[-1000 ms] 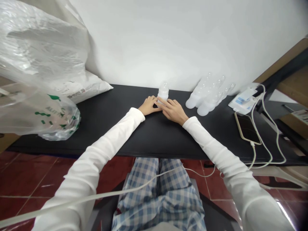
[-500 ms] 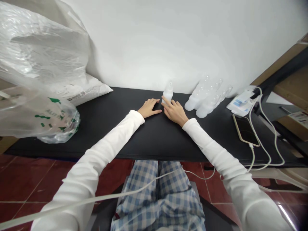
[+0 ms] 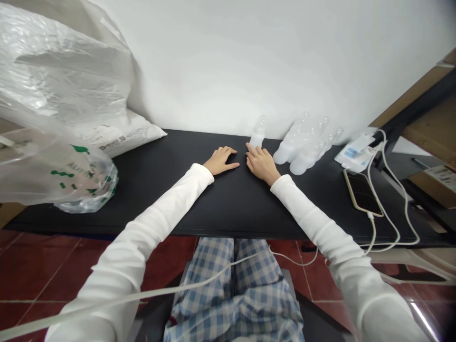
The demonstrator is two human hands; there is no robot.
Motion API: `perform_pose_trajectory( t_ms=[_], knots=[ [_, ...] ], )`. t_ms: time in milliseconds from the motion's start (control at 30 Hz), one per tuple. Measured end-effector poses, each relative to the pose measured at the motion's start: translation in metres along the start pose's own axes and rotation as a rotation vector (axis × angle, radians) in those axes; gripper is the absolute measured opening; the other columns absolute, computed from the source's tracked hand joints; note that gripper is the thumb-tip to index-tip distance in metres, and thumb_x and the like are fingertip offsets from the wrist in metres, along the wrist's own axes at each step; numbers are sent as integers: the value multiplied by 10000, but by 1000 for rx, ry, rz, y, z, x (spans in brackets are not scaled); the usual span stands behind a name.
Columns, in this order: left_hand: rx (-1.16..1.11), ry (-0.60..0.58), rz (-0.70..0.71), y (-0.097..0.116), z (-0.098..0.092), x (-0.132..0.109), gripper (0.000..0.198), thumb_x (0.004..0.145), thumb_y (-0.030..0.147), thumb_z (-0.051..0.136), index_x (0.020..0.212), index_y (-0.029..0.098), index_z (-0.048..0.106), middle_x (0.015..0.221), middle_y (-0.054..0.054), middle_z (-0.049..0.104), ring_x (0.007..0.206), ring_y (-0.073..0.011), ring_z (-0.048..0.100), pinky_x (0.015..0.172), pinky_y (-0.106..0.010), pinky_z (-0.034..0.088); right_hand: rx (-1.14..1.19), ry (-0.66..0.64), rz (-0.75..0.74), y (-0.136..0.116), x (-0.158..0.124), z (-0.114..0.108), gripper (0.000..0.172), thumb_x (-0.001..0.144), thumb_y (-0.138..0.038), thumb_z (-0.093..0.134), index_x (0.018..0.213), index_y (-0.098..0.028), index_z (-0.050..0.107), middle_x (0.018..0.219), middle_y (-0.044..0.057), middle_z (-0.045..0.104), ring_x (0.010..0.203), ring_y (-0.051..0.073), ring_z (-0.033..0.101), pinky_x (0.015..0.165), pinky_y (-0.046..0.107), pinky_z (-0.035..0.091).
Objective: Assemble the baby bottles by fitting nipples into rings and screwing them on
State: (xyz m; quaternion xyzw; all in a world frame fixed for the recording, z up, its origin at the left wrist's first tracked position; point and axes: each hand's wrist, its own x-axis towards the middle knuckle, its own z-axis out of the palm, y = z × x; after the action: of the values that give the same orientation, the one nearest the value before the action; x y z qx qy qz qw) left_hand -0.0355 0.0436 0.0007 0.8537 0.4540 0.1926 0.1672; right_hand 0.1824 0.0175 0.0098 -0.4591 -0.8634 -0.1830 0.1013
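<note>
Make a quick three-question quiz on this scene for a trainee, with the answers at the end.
1. Which is nearer the standing plastic bottle: A, the left hand, or B, the right hand?
2. True or false: the smartphone lies on the black table.
3. Fill in the blank: the person's trousers have a blue-and-white ___ pattern.

Key: 1. B; 2. True; 3. checked

Green letters printed on the clear, crinkled plastic bag (image 3: pixel 67 166) read roughly "ALIT", with the rest lost in the folds. The white sack (image 3: pixel 123 135) carries a small dark printed strip, and the white label (image 3: pixel 441 176) on the brown cardboard box (image 3: pixel 429 190) shows print; both are too small to read.
</note>
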Motion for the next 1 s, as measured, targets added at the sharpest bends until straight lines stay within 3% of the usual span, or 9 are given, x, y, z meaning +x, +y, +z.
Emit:
perform_pose_trajectory(
  t_ms=[100, 200, 467, 700, 1000],
  knots=[
    [5, 3, 1, 0, 1, 0, 569, 919, 558, 584, 1369, 212, 546, 1397, -110, 558, 1267, -317, 493, 1156, -532, 336, 37, -14, -96, 1, 9, 2, 484, 1034, -205, 311, 1289, -1, 669, 1528, 211, 536, 1458, 328, 456, 1176, 519, 390],
    [4, 12, 10, -1, 1, -1, 546, 921, 556, 581, 1351, 222, 550, 1394, -103, 562, 1257, -312, 493, 1147, -528, 341, 54, -18, -88, 3, 20, 8, 508, 1037, -235, 321, 1344, 28, 628, 1490, 228, 568, 1507, 319, 411, 1252, 526, 332],
    [-3, 3, 5, 0, -1, -1, 522, 915, 534, 603, 1332, 223, 556, 1381, -99, 566, 1259, -308, 495, 1138, -510, 349, 37, 24, 98, 0, 23, 21, 548, 1068, -374, 303, 1366, -53, 633, 1356, 208, 671, 1464, 353, 452, 1227, 638, 286],
    [-8, -2, -3, 1, -3, -2, 508, 921, 530, 606, 1327, 227, 561, 1369, -97, 567, 1259, -306, 496, 1139, -509, 348, -23, 32, 273, -1, 18, 26, 596, 1074, -428, 294, 1374, -30, 620, 1275, 243, 702, 1412, 397, 491, 1188, 645, 253],
    [6, -12, 14, 3, -4, -3, 470, 949, 515, 550, 1320, 226, 565, 1395, -106, 552, 1270, -315, 496, 1142, -517, 352, 26, 81, 483, 10, 18, 36, 606, 1050, -403, 279, 1212, 16, 687, 1246, 323, 688, 1356, 436, 522, 1157, 677, 243]
  ],
)
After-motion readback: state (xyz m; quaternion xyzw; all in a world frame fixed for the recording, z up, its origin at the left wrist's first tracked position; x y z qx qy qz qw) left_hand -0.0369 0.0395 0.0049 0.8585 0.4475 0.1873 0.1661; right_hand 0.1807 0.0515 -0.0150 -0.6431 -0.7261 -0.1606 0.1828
